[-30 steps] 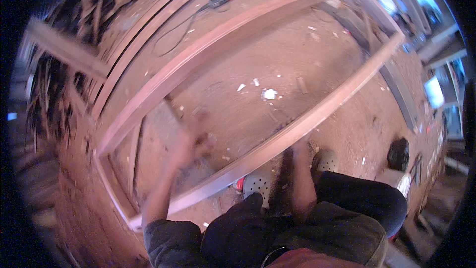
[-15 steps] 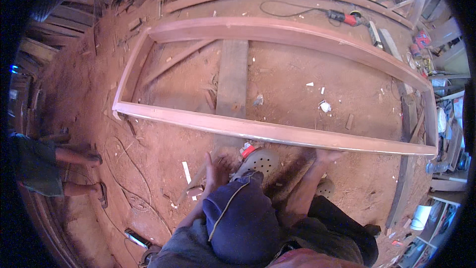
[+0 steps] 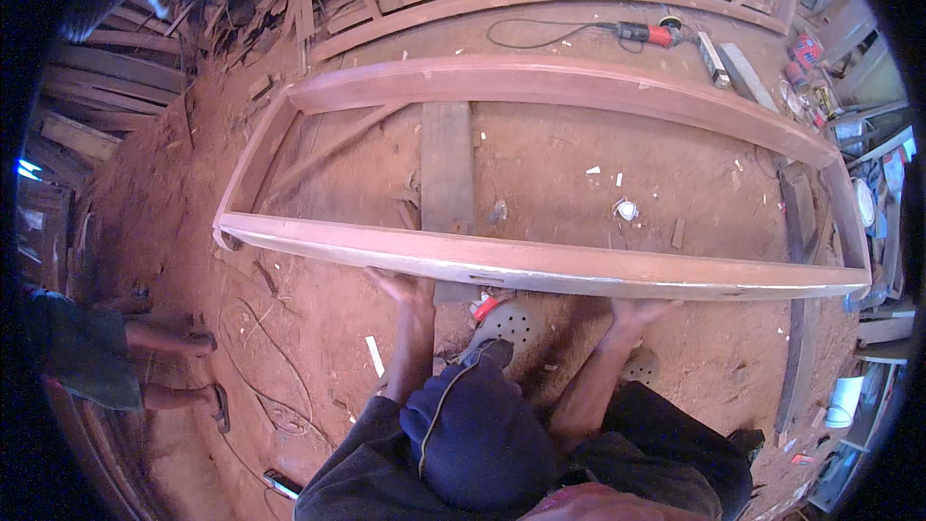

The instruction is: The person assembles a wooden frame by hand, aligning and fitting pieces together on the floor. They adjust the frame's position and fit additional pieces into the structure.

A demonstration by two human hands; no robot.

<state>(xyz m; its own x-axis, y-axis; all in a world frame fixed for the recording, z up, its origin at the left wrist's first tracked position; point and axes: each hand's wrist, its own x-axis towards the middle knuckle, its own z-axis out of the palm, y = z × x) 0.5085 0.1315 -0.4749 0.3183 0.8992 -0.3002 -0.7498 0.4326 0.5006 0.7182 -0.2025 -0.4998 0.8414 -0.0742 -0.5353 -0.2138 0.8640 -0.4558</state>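
A long rectangular wooden frame (image 3: 540, 259), reddish-brown, lies in front of me, its near rail just ahead of my feet. My left hand (image 3: 400, 286) is at the underside of that rail, left of its middle, with its fingers partly hidden by the wood. Farther right, my right hand (image 3: 640, 311) grips the same rail from below, and its fingertips are also partly covered. The rail's outer face shows small slots and a pale edge. Beneath the frame, a wide grey board (image 3: 447, 164) runs away from me across the floor.
An angle grinder (image 3: 648, 34) with a cable lies beyond the far rail. Long timbers (image 3: 540, 0) lie behind it. Another person's legs (image 3: 174, 338) show at the left, near a loose cord (image 3: 260, 357). A white bucket (image 3: 845, 401) stands right. Wood scraps litter the dirt floor.
My left hand has moved up from beside my shoe to the near rail. That rail has tilted, so more of its outer face shows. My right hand stays under it.
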